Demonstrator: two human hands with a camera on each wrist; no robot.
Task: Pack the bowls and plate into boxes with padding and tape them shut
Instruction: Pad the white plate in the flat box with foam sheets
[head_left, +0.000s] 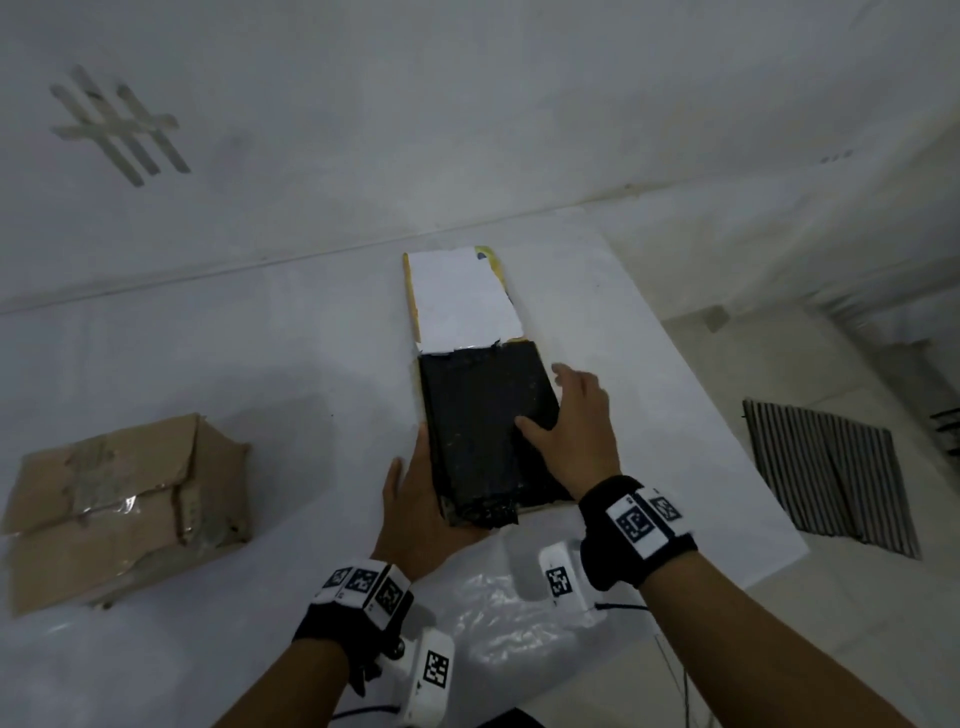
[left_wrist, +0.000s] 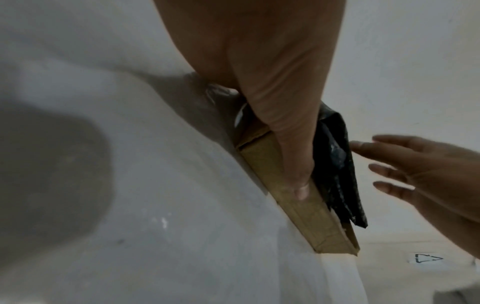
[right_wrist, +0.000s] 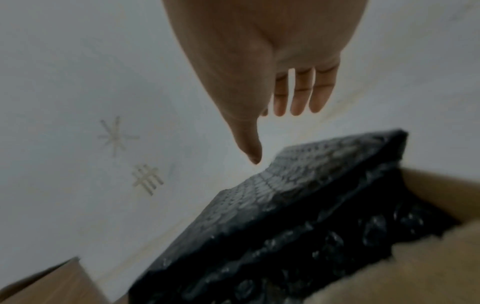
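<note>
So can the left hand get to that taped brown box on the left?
Probably yes. The left hand rests against the flat box, holding nothing, and bare table lies between it and the taped brown box.

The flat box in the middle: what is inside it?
Black bubble wrap fills the flat box. Whatever lies under or within the wrap is covered, so no plate or bowl can be seen.

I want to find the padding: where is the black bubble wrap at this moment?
In the head view the black bubble wrap lies in the flat open box at table centre, between the left hand and the right hand.
</note>
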